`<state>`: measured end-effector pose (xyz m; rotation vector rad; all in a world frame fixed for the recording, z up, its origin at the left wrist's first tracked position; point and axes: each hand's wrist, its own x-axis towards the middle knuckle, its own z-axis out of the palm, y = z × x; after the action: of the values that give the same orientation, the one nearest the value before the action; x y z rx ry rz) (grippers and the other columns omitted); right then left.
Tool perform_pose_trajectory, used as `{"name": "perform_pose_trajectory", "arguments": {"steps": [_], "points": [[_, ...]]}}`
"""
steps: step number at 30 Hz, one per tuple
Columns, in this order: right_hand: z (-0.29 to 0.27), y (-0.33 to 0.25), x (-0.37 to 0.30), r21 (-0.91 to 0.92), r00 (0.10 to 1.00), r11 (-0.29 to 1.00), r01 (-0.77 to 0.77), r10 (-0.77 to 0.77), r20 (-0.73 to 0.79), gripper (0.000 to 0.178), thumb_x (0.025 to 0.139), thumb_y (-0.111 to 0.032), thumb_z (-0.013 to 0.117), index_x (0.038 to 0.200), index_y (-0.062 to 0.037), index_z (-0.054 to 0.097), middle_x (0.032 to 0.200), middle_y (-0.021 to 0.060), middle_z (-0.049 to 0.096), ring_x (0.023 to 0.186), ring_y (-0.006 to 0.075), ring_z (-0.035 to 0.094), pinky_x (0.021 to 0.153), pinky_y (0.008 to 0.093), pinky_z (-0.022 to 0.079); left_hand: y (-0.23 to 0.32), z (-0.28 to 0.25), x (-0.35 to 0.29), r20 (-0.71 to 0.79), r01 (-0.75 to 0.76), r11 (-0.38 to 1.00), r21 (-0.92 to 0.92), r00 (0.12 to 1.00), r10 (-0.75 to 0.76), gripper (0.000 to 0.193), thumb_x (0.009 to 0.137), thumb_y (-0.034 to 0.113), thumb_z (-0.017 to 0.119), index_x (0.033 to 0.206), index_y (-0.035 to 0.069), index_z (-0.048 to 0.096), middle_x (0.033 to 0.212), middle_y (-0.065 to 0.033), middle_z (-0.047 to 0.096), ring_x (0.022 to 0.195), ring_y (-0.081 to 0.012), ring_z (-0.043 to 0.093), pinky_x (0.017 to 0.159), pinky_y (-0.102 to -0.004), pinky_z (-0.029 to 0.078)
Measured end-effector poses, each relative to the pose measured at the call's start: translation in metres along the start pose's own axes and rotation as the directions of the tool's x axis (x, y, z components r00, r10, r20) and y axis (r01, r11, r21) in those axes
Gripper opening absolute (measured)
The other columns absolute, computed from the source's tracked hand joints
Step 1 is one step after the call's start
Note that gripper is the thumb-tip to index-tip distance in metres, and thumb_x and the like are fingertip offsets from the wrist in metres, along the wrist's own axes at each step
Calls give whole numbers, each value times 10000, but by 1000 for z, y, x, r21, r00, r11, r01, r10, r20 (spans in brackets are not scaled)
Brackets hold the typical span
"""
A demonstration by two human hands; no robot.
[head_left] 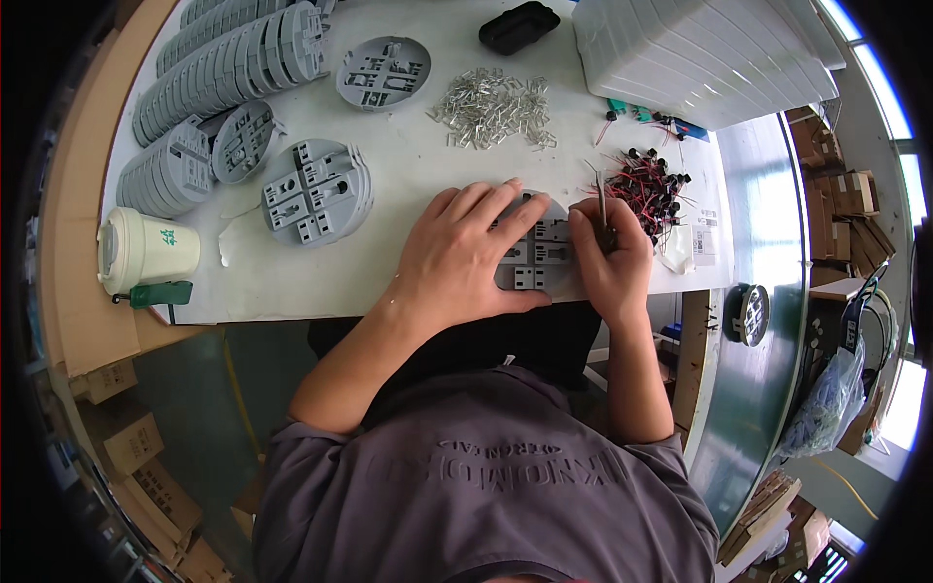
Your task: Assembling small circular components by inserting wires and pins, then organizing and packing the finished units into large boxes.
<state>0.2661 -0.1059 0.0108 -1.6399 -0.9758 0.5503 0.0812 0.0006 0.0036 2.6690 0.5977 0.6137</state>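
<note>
A round grey plastic base [536, 255] with slotted blocks lies near the table's front edge. My left hand [457, 243] is closed over its left side, with the fingers across the top and the thumb along the near rim. My right hand [614, 253] is closed against the base's right edge and pinches a thin, dark metal tool [603, 199]. Its kind is not clear, and the fingers hide its lower end. Beyond the base spreads a pile of small clear and metallic pieces [496, 109]. Black parts with red wires [649, 189] are heaped to the right.
Rows of stacked grey bases [228, 73] fill the far left. More bases stand in a stack [316, 192]. At left is a cream cup [148, 251]. A black tray [519, 27] and white stacked trays [680, 58] are at the back. One base [748, 313] sits on the right-hand surface.
</note>
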Motion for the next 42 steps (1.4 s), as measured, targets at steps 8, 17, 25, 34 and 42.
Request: {"name": "perform_pose_trajectory", "arguments": {"steps": [8, 17, 25, 34, 42], "points": [[1, 6, -6, -90, 998, 995, 50, -48, 32, 44, 998, -68, 705, 1008, -26, 712, 760, 1, 625, 644, 99, 444, 610, 254, 387, -2, -1, -2, 10, -27, 1000, 7, 1000, 27, 966, 741, 617, 854, 1548, 161, 582, 1494, -87, 609, 1244, -280, 626, 1094, -430, 487], [3, 16, -7, -114, 993, 986, 120, -118, 17, 52, 977, -69, 723, 994, -22, 709, 735, 22, 609, 607, 128, 441, 574, 279, 384, -7, -28, -16, -89, 4, 999, -49, 996, -9, 768, 895, 505, 795, 1487, 59, 597, 1525, -149, 574, 1243, -324, 612, 1096, -438, 477], [3, 10, -6, -100, 992, 987, 124, -122, 29, 53, 963, -60, 734, 990, -20, 711, 732, 30, 609, 597, 146, 447, 565, 296, 390, -21, -26, -48, -118, 322, 937, -133, 934, -338, 505, 904, 93, 800, 1380, 22, 645, 1464, -158, 610, 1177, -321, 645, 1005, -399, 524], [3, 16, -5, -90, 986, 982, 165, -163, 32, 47, 995, -55, 704, 1020, -16, 709, 740, -4, 595, 625, 107, 436, 596, 255, 372, 9, -26, 18, -36, 188, 940, -286, 978, -207, 348, 879, -23, 773, 1220, 34, 734, 1177, -93, 688, 854, -206, 665, 743, -339, 548], [4, 21, -6, -89, 974, 970, 227, -226, 14, 92, 961, -41, 734, 1049, -15, 734, 760, 3, 640, 625, 108, 455, 585, 259, 381, 15, -31, 52, 139, 160, 971, -177, 981, -136, 194, 885, -12, 748, 1078, 0, 731, 982, -94, 635, 722, -207, 595, 684, -364, 517]]}}
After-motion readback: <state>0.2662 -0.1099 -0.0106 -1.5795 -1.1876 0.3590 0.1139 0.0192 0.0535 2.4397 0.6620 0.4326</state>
